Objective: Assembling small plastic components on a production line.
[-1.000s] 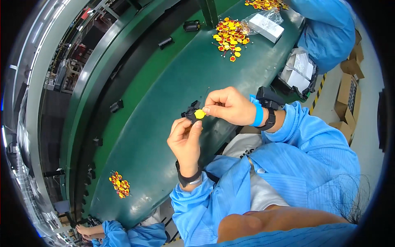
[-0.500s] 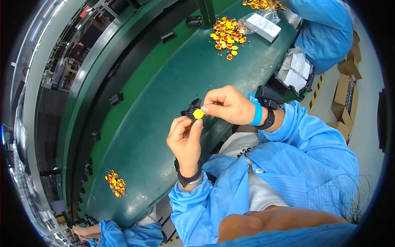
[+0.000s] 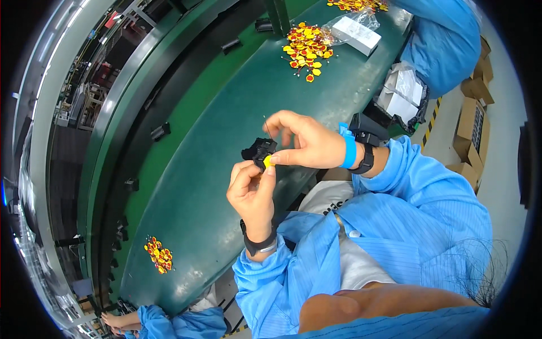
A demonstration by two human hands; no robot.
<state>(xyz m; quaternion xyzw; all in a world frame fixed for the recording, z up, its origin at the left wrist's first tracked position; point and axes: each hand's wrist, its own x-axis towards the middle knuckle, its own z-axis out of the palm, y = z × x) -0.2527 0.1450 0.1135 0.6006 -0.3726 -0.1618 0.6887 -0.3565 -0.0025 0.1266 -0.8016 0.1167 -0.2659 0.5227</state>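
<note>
My left hand (image 3: 252,195) pinches a small black plastic part (image 3: 261,148) between thumb and fingers above the green table. A yellow hexagonal piece (image 3: 267,161) lies against the near side of this part, beside my left thumb tip. From the right, my right hand (image 3: 307,141) presses its thumb on the yellow piece. Its other fingers are bent and apart from the thumb, beyond the black part. A thin dark wire (image 3: 267,125) rises next to my right index finger. How the yellow piece joins the black part is hidden by my thumbs.
Yellow-and-red hexagonal pieces lie in a big pile (image 3: 307,50) at the far side and a small pile (image 3: 158,255) at near left. A white box (image 3: 355,35) sits by the big pile. Black parts (image 3: 160,131) rest on the green conveyor. Co-workers' blue sleeves (image 3: 437,51) flank the table (image 3: 209,226).
My right thumb has moved left onto the yellow piece, and my right fingers have spread away from it. The yellow piece now sits closer against the black part, which has turned slightly.
</note>
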